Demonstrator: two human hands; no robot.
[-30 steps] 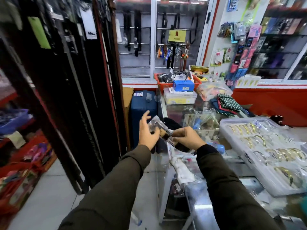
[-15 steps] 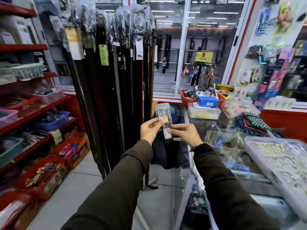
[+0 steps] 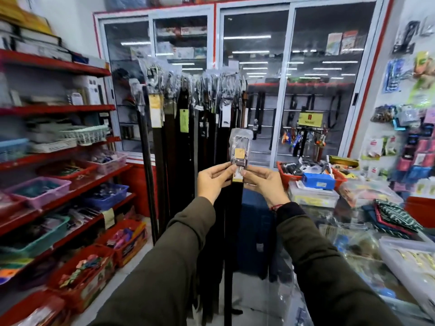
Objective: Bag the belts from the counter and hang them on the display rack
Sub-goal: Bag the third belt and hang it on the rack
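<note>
A dark belt hangs straight down from my two hands, its buckle end wrapped in a clear plastic bag [image 3: 240, 147] with a yellow tag. My left hand [image 3: 213, 181] pinches the bagged belt from the left, and my right hand [image 3: 263, 182] pinches it from the right, just below the buckle. Both hold it upright at chest height. Directly behind it stands the display rack [image 3: 188, 118], crowded with several bagged dark belts hanging from their buckles, some with yellow, green and white tags. The glass counter [image 3: 348, 236] runs along my right side.
Red shelves [image 3: 54, 111] with plastic baskets line the left wall. A blue suitcase [image 3: 256, 231] stands between rack and counter. A red basket [image 3: 292, 175], a blue box [image 3: 319, 180], folded cloth and a clear tray of bracelets [image 3: 412, 260] sit on the counter. Glass cabinets fill the back.
My view has swung up and left from the counter toward the rack. Both hands have raised the bagged belt from a tilt to upright in front of the hanging belts.
</note>
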